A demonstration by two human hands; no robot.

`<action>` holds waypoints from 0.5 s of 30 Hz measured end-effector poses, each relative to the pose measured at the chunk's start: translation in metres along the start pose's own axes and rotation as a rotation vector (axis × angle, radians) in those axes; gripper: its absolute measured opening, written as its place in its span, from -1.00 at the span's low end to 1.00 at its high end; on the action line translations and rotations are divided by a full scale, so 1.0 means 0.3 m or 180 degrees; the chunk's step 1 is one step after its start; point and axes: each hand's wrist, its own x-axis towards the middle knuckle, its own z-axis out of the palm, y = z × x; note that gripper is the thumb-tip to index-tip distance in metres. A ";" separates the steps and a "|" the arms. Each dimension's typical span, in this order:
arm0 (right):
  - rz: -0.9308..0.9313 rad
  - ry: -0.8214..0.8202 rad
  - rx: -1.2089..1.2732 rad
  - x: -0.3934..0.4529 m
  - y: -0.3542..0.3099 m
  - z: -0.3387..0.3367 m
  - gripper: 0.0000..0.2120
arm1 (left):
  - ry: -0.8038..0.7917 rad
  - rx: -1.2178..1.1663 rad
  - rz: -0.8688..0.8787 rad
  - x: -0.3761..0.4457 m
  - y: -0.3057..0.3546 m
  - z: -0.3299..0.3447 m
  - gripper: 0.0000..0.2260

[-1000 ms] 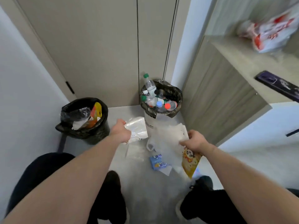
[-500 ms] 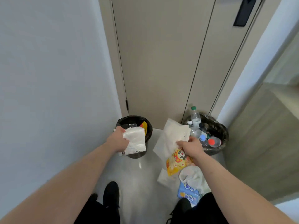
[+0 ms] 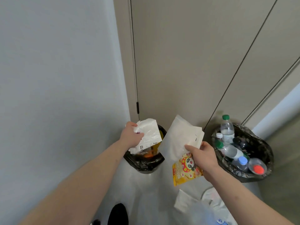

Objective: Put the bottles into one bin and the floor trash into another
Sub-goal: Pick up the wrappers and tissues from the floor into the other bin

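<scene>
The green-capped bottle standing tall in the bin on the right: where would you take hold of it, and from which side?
A grip around the neck just under the green cap of the upright bottle, coming from above, looks best. It stands upright at the back of the right bin, its top well above the rim, while other bottles crowd its lower body, so the sides down there seem blocked.

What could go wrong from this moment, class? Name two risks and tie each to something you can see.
1. The right hand grips a white paper bag and a yellow snack wrapper together between both bins; the wrapper hangs low and might slip out, or land in the bottle bin.
2. The left hand holds a white plastic bag near the trash bin's far edge, so it may drop outside.
</scene>
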 end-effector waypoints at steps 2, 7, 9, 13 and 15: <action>0.0073 0.0049 0.0140 0.027 -0.008 0.028 -0.73 | -0.0091 -0.0078 -0.0063 0.047 -0.039 0.036 -0.52; 0.0245 0.0043 0.0133 0.063 -0.008 0.107 -0.71 | -0.0366 0.0402 -0.0331 0.099 -0.201 0.081 -0.11; 0.0351 0.0027 0.0122 0.068 0.001 0.134 -0.70 | -0.0321 0.0556 -0.0334 0.092 -0.242 0.084 -0.18; 0.0579 -0.0020 0.0221 0.068 -0.008 0.206 -0.74 | -0.0282 0.0753 -0.0195 0.071 -0.280 0.072 -0.54; 0.0671 -0.0044 0.0361 0.080 -0.036 0.247 -0.77 | -0.0218 0.0911 -0.0081 0.065 -0.295 0.065 -0.66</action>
